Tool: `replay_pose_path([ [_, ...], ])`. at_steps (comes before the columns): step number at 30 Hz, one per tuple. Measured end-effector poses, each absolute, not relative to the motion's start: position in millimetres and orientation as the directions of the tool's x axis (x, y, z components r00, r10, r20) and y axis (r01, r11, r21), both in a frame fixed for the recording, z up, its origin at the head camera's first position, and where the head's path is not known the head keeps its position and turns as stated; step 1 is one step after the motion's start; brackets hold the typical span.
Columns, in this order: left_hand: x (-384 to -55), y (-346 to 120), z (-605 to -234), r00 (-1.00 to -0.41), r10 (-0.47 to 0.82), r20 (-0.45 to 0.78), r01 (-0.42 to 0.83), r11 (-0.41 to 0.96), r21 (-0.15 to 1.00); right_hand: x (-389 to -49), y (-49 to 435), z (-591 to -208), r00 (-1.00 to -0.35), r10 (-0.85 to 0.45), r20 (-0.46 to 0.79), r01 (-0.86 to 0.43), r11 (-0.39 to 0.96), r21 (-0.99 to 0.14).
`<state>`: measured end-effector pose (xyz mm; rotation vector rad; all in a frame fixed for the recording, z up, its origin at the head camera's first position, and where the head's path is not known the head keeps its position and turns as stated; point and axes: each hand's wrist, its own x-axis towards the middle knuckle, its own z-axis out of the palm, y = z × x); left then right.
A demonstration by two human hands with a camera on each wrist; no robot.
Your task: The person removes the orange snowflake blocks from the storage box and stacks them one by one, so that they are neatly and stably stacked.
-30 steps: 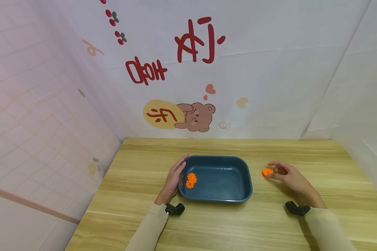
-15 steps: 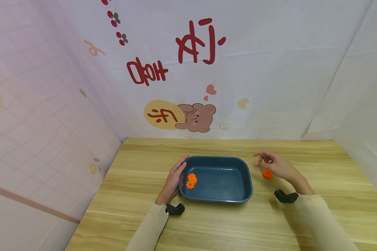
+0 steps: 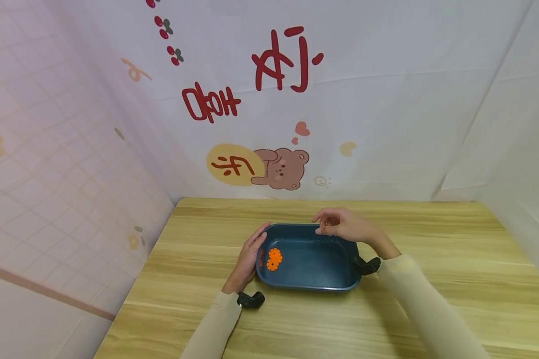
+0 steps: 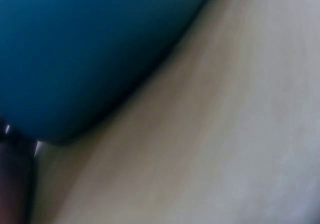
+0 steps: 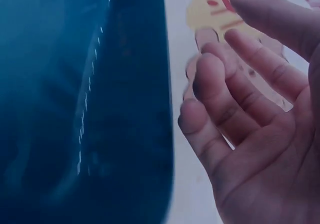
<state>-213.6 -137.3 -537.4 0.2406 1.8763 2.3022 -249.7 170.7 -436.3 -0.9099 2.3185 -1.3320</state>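
Observation:
A dark blue rectangular tray [image 3: 314, 271] sits on the table, and a few orange snowflake-shaped toy discs [image 3: 274, 259] lie together at its left end. My left hand [image 3: 248, 257] rests along the tray's left side with fingers extended. Over the far right part of the tray is my right hand [image 3: 343, 224], its fingers loosely bent. The right wrist view shows nothing in those fingers [image 5: 235, 93], with the tray wall [image 5: 135, 108] beside them. In the left wrist view the tray's outer side [image 4: 90, 48] is blurred.
The wooden table [image 3: 296, 319] reaches back to a white wall sheet [image 3: 386, 124] printed with a bear and red characters. Black wrist cameras [image 3: 250, 299] are worn at both cuffs. My right forearm crosses the table right of the tray.
My right hand let go of an orange disc right of the tray and moved left over the tray. That disc's spot is now hidden by the right wrist. My left hand stayed put.

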Motion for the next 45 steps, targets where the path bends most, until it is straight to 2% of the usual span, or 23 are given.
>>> replay_pose_path([
  [4, -214, -138, -537, -0.973, 0.228, 0.028, -0.020, -0.203, 0.979, -253, 143, -440, -0.693, -0.721, 0.006, -0.363, 0.342, -0.867],
  [12, -215, -139, -538, -0.973, 0.231, 0.016, -0.027, -0.184, 0.983, -250, 95, -460, -0.607, -0.782, -0.142, -0.303, 0.393, -0.868],
  [18, -216, -136, -537, -0.974, 0.227, 0.009, -0.036, -0.194, 0.980, -254, 74, -476, -0.569, -0.790, -0.226, -0.289, 0.450, -0.845],
  [22, -216, -135, -536, -0.974, 0.226, 0.013, -0.033, -0.199, 0.980, -255, 67, -482, -0.578, -0.779, -0.242, -0.317, 0.488, -0.814],
  [27, -216, -136, -536, -0.974, 0.224, 0.020, -0.030, -0.219, 0.975, -257, 60, -486, -0.620, -0.750, -0.231, -0.357, 0.531, -0.769],
  [38, -215, -136, -536, -0.972, 0.234, 0.022, -0.033, -0.228, 0.973, -255, 50, -491, -0.681, -0.698, -0.220, -0.365, 0.585, -0.724],
  [45, -215, -136, -537, -0.970, 0.242, 0.024, -0.033, -0.229, 0.973, -254, 51, -491, -0.682, -0.697, -0.221, -0.361, 0.584, -0.727],
])
